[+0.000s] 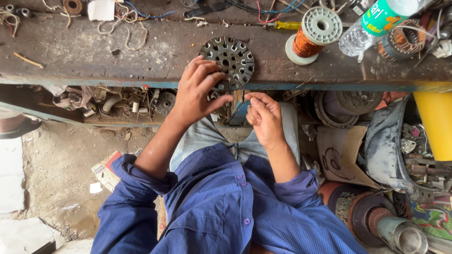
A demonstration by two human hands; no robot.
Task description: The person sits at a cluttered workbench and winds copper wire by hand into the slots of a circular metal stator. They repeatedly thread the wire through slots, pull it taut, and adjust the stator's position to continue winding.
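A round slotted metal motor stator (229, 57) lies at the near edge of a worn workbench (117, 51). My left hand (197, 89) rests on its lower left rim, fingers curled around the edge. Just below the bench edge, my right hand (263, 115) has its fingertips pinched together on what looks like a thin wire running toward the stator; the wire itself is barely visible. A white spool of copper wire (313, 35) stands on the bench to the right of the stator.
A clear plastic bottle (376, 23) and a wound copper coil (404, 40) lie at the bench's right end. A yellow-handled screwdriver (287, 25), loose wires and string lie along the back. Motor parts, cardboard and a yellow container (435, 124) crowd the floor at right.
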